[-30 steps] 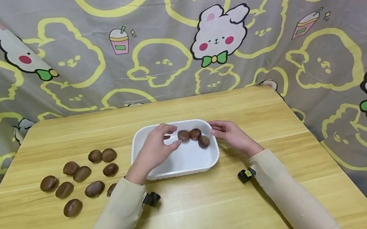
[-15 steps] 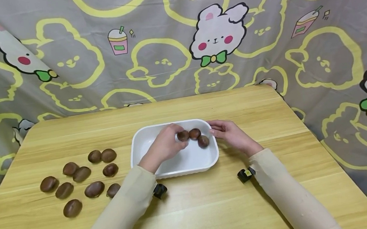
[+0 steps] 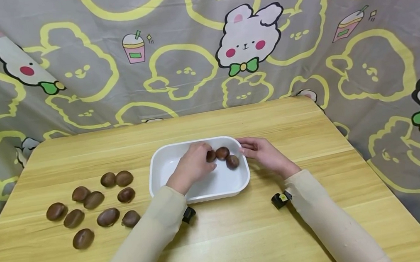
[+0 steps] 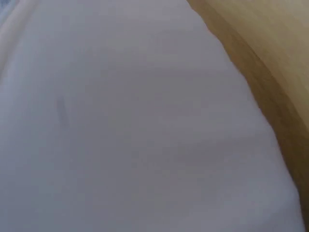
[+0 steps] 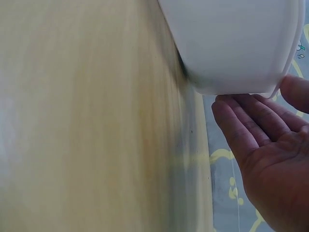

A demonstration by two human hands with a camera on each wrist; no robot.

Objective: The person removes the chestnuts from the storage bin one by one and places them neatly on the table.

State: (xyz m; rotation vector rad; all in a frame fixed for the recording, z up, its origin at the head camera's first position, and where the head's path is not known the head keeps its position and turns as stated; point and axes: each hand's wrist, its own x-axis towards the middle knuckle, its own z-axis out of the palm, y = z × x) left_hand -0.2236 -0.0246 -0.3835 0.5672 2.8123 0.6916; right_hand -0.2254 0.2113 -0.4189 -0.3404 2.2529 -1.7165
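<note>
A white rectangular tray point(image 3: 214, 185) stands on the wooden table. Inside it, my left hand point(image 3: 193, 162) has its thumb and fingers curled around a chestnut point(image 3: 211, 156), which is partly covered. Two more chestnuts lie just right of it: one chestnut point(image 3: 222, 153) behind and another chestnut point(image 3: 232, 161) nearer the tray's right end. My right hand point(image 3: 266, 155) rests against the outside of that end. In the right wrist view, its fairly straight fingers point(image 5: 260, 118) touch the tray wall point(image 5: 241, 43), with the thumb at the rim. A blurred pale surface hides the left hand in the left wrist view.
Several loose chestnuts point(image 3: 94, 199) are scattered on the table left of the tray. The left forearm passes close to the nearest chestnut point(image 3: 130, 218). A patterned curtain point(image 3: 187, 83) hangs behind the table point(image 3: 288, 120) and along its right side.
My left hand has moved right inside the tray, and its spread fingers have closed around the leftmost chestnut there. The right hand has stayed at the tray's right end.
</note>
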